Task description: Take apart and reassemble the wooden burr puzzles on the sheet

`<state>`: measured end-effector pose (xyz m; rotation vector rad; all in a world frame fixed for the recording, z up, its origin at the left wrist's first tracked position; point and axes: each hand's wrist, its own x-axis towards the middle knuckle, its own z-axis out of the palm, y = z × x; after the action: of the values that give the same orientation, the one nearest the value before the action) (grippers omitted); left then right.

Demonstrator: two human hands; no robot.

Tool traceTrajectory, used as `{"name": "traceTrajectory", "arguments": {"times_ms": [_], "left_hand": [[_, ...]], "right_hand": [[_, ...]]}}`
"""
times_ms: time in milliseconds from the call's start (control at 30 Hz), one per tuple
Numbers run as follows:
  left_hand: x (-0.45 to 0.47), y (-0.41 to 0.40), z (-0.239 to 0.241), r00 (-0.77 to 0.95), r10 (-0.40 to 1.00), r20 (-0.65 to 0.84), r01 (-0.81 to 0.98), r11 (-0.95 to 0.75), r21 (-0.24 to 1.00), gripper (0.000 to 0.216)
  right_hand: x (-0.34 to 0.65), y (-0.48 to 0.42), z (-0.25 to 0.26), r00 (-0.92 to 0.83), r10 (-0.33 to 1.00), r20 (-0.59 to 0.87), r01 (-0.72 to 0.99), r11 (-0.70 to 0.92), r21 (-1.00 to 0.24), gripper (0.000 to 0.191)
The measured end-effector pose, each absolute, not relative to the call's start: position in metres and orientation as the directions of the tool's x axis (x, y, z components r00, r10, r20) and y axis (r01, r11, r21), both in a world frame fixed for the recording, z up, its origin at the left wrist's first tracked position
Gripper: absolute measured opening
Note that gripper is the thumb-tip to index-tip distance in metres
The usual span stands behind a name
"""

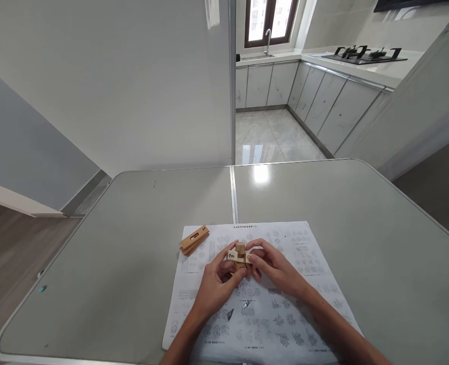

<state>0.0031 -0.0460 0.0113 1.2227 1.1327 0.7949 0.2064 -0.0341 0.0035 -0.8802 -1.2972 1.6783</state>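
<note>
Between my two hands is a small assembly of interlocking wooden puzzle pieces (240,249), held just above the printed sheet. One piece in it lies crosswise and bears a black "3"; another stands upright. My left hand (217,285) grips the assembly from the left, thumb at its lower front. From the right, my right hand (276,267) pinches the crosswise piece's end with thumb and fingers. Part of the assembly is hidden by my fingers. A few flat wooden pieces (194,239) lie stacked at the sheet's upper left corner, the top one numbered and slotted.
A large white sheet (300,294) printed with puzzle diagrams lies on the grey table (141,263). A metal seam (233,195) crosses the tabletop. One small teal bit (42,288) lies near the left edge. Beyond are kitchen cabinets (331,104) and a stove (365,56).
</note>
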Motion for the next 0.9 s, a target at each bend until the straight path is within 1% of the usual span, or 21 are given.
{"name": "traceTrajectory", "arguments": {"times_ms": [167, 267, 433, 567, 667, 767, 900], "left_hand": [[0.0041, -0.0478, 0.0132, 0.289, 0.938, -0.193, 0.100, 0.171, 0.980, 0.051], [0.0036, -0.0489, 0.0110, 0.291, 0.943, -0.160, 0.086, 0.141, 0.986, 0.045], [0.0025, -0.0502, 0.0057, 0.293, 0.945, -0.145, 0.051, 0.136, 0.989, 0.049], [0.0042, -0.0499, 0.0091, 0.269, 0.945, -0.187, 0.068, 0.175, 0.982, 0.046], [0.0051, -0.0495, 0.0122, 0.283, 0.937, -0.206, 0.078, 0.192, 0.978, 0.046], [0.0041, -0.0499, 0.0120, 0.313, 0.926, -0.209, 0.067, 0.198, 0.978, 0.049], [0.0015, -0.0514, 0.0104, 0.363, 0.908, -0.207, 0.035, 0.209, 0.977, 0.056]], "right_hand": [[0.2078, -0.0331, 0.0054, -0.403, 0.911, -0.090, -0.190, -0.180, -0.965, 0.035], [0.2071, -0.0321, 0.0056, -0.403, 0.910, -0.100, -0.188, -0.189, -0.964, 0.037], [0.2064, -0.0310, 0.0026, -0.420, 0.902, -0.104, -0.191, -0.200, -0.961, 0.037], [0.2086, -0.0324, -0.0003, -0.460, 0.885, -0.078, -0.176, -0.177, -0.968, 0.034], [0.2090, -0.0344, -0.0007, -0.486, 0.872, -0.063, -0.144, -0.151, -0.978, 0.030], [0.2069, -0.0368, -0.0003, -0.472, 0.880, -0.056, -0.115, -0.125, -0.985, 0.029], [0.2031, -0.0386, -0.0006, -0.431, 0.901, -0.050, -0.095, -0.100, -0.990, 0.032]]}}
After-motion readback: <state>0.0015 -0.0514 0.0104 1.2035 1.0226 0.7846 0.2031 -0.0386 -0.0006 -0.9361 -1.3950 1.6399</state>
